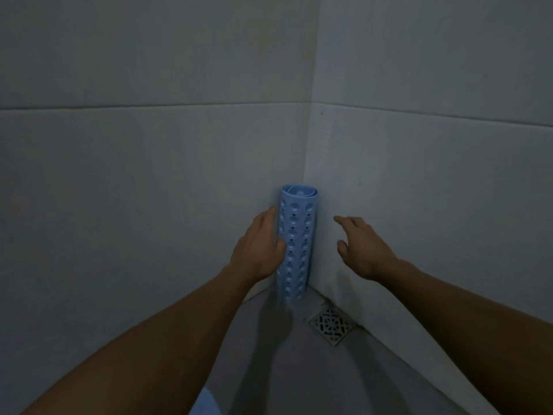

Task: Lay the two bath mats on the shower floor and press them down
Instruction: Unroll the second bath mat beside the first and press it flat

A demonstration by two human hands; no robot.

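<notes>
A light blue bath mat [297, 235], rolled into a tube with suction cups and holes on its outside, stands upright in the corner of the shower. My left hand [257, 250] holds its left side, thumb across the front and fingers behind. My right hand [360, 247] hovers open to the right of the roll, fingers spread, not touching it. A pale blue patch [206, 402] shows at the bottom edge; I cannot tell what it is.
Two grey tiled walls [149, 175] meet behind the roll. The grey shower floor [284, 369] spreads below, with a square white drain grate [331, 326] near the right wall. The light is dim.
</notes>
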